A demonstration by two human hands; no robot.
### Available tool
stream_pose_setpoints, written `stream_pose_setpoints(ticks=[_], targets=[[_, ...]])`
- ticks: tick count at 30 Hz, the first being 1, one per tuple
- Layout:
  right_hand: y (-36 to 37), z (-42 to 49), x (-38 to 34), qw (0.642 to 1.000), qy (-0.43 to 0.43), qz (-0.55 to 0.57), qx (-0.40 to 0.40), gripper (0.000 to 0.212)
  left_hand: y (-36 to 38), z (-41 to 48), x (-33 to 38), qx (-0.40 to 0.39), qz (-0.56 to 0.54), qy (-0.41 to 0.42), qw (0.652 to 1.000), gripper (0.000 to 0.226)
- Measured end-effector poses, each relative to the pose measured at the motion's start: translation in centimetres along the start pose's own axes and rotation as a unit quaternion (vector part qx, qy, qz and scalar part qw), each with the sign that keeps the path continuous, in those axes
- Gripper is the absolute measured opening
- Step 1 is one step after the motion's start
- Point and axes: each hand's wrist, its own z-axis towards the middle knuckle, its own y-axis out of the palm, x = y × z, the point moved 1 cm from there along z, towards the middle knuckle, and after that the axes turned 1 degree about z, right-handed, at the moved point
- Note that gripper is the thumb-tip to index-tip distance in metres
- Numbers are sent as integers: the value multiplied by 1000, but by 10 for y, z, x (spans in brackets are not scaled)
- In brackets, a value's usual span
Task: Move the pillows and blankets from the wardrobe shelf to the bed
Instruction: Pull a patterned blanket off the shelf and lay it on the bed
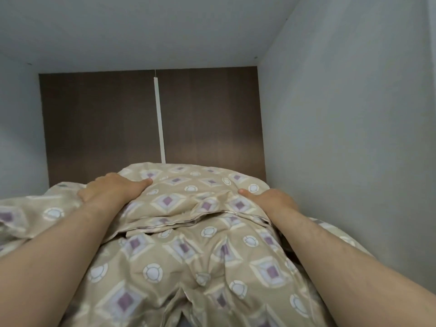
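A bulky beige blanket (186,244) with purple diamonds and white circles fills the lower half of the view, folded inside the wardrobe compartment. My left hand (113,188) grips its upper left part, thumb lying on top and fingers curled over the far side. My right hand (271,199) grips the upper right part, thumb on top, fingers hidden behind the fabric. Both forearms reach forward over the blanket. No pillow shows apart from this bundle.
The compartment has a dark brown back panel (94,128) with a white vertical strip (159,119), a pale right wall (342,138), a pale left wall (18,138) and a pale ceiling (141,31) close above.
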Motion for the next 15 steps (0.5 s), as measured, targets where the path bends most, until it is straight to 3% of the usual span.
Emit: stream_pose_setpoints(ticks=[7,15], targets=[[1,1,3,995,-58,54,67,68,12,1,-12,35,-100,74,992,54],[-36,-23,-18,955,-125,102,248,54,-14,-24,-31,210,-242,72,945,52]])
